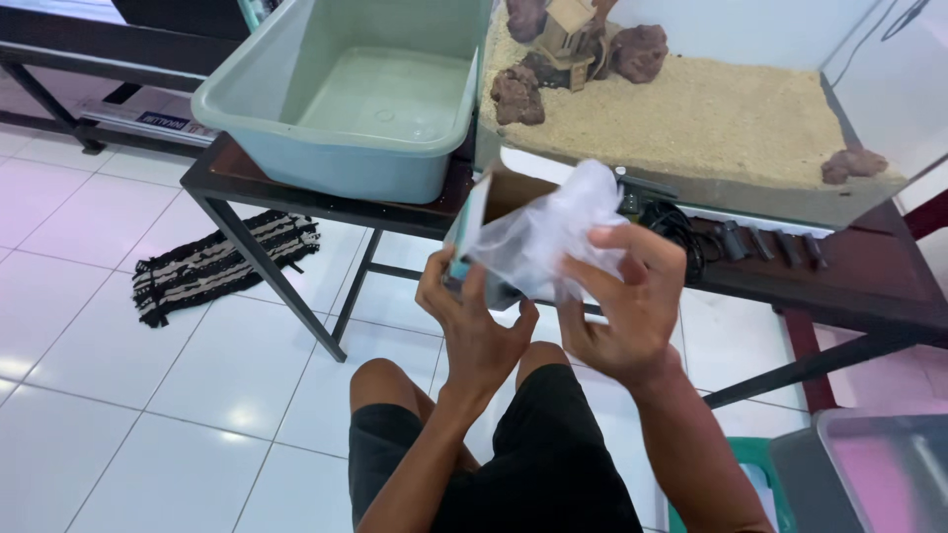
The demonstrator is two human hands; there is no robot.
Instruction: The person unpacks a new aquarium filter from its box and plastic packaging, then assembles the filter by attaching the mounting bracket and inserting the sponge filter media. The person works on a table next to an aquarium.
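Two hands are working together: the left hand (pixel 472 321) is gripping a small box (pixel 481 232) steady while the right hand (pixel 622 306) is pinching its clear plastic bag (pixel 553 232).

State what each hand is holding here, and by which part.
The left hand grips a small cardboard box by its lower end. The right hand pinches the crumpled clear plastic bag at its right side.
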